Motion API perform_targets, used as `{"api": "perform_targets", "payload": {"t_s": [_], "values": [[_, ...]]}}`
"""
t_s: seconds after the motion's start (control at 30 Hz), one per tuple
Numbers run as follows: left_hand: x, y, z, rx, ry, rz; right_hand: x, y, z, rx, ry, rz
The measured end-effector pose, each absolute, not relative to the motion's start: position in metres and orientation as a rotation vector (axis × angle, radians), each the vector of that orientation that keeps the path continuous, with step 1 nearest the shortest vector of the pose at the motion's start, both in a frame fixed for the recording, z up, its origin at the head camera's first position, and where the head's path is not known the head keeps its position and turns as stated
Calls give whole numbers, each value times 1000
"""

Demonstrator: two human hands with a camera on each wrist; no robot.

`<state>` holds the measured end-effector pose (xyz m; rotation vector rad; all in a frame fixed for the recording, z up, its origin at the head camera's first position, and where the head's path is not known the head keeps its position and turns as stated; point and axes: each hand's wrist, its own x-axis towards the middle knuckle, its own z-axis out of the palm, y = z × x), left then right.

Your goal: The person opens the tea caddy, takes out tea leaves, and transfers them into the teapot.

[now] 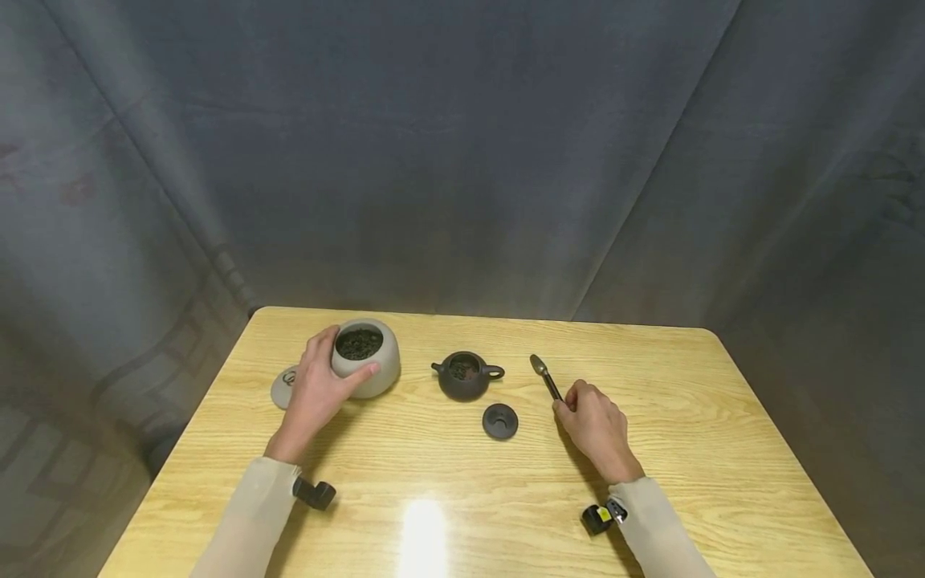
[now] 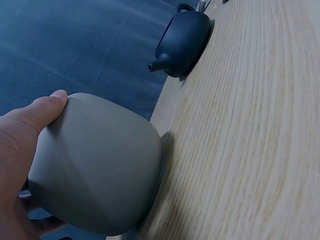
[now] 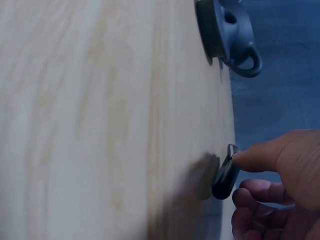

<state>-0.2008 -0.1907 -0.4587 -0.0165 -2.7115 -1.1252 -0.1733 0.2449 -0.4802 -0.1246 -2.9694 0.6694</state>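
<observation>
A grey round jar (image 1: 381,376) with dark tea leaves inside stands at the left, gripped by my left hand (image 1: 318,384). The thumb lies along its near side and the other fingers reach round the far side. In the left wrist view the jar (image 2: 100,165) shows its smooth wall. My right hand (image 1: 596,425) pinches the dark handle of a small spoon (image 1: 539,366), whose bowl points away from me. The thumb is on the handle (image 3: 226,181) in the right wrist view; the index fingertip is hidden. A dark teapot (image 1: 462,391) stands uncovered between the hands, some leaves inside.
The round teapot lid (image 1: 500,421) lies in front of the teapot. Behind my left hand is the grey jar lid (image 1: 280,390), partly covered. All stand on a light wooden table (image 1: 433,457), with a grey curtain (image 1: 433,160) hanging beyond its far edge.
</observation>
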Motion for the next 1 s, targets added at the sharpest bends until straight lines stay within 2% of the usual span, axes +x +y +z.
{"api": "perform_targets", "payload": {"t_s": [0.3,1.0], "values": [[-199,-188,-460,-22,-2666,-1117,-170,236,-471,-78,-2933,710],[-175,-136,-429,-451,-2504,-1027,-165,205,-454,50,-2874,764]]}}
